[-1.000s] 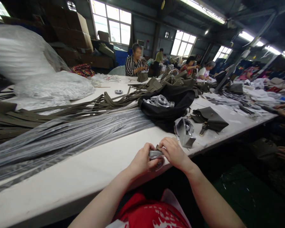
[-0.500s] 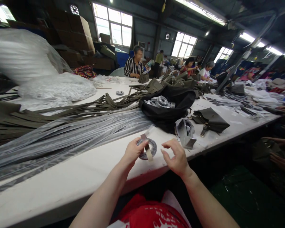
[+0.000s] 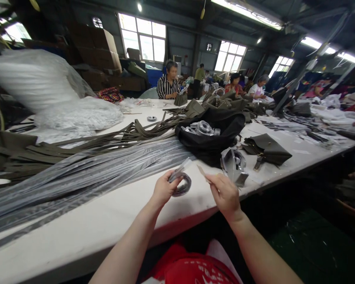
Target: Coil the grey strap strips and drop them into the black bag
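My left hand (image 3: 163, 189) is closed on a coiled strap (image 3: 185, 187) in clear plastic, with a loose plastic end sticking up past the fingers. The coil is held just above the table's near edge. To its right, my right hand (image 3: 226, 195) pinches a short, flat beige-brown strip (image 3: 202, 171) between thumb and fingers. The strip points up and left, apart from the coil. Beyond my right hand lies a plastic-wrapped coil bundle (image 3: 234, 163).
A black cloth bag (image 3: 195, 144) holds several wrapped coils. Long plastic-covered straps (image 3: 106, 173) and bare olive straps (image 3: 130, 132) stretch left. An olive bag (image 3: 268, 150) lies right. One small coil (image 3: 151, 118) sits farther back. Co-workers (image 3: 169, 85) sit across the table.
The strip that lay across the coil under my left thumb is now in my right hand. My right fingers have closed from an open pose.
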`<move>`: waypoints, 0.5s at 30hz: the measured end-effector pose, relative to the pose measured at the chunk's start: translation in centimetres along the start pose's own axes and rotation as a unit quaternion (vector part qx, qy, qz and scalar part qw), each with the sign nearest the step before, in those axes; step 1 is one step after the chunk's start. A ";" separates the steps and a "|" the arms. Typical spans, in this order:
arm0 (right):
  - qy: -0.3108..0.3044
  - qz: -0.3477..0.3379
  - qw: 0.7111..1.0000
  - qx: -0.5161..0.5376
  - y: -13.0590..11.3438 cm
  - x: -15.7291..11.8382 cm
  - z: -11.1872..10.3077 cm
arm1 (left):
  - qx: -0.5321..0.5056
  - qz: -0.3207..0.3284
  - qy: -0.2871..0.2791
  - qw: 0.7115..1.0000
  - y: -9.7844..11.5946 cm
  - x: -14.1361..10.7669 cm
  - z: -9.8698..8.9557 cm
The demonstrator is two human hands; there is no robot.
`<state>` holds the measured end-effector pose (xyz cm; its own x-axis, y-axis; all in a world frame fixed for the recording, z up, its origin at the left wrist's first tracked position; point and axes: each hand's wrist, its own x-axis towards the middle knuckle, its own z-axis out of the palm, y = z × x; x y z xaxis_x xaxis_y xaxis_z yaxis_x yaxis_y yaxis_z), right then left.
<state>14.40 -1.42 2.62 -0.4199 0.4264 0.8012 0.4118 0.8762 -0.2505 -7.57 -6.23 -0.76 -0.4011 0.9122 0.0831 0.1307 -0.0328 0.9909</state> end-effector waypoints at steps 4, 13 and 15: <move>-0.035 0.088 0.996 -0.002 0.0 0.9 0.6 | 0.108 0.083 -0.085 0.987 0.5 -1.1 1.0; -0.170 0.034 0.979 0.109 0.5 -0.7 2.5 | 0.177 0.093 -0.122 0.972 -0.7 -1.5 2.7; -0.133 0.067 0.982 0.113 1.2 -1.5 3.3 | 0.162 0.078 -0.118 0.977 -1.0 -1.4 2.9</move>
<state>12.81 -0.24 -0.67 -0.5835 0.5587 0.5894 0.3003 0.8227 -0.4827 -4.52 -6.28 -2.19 -0.1371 0.9765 0.1663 0.4689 -0.0839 0.8792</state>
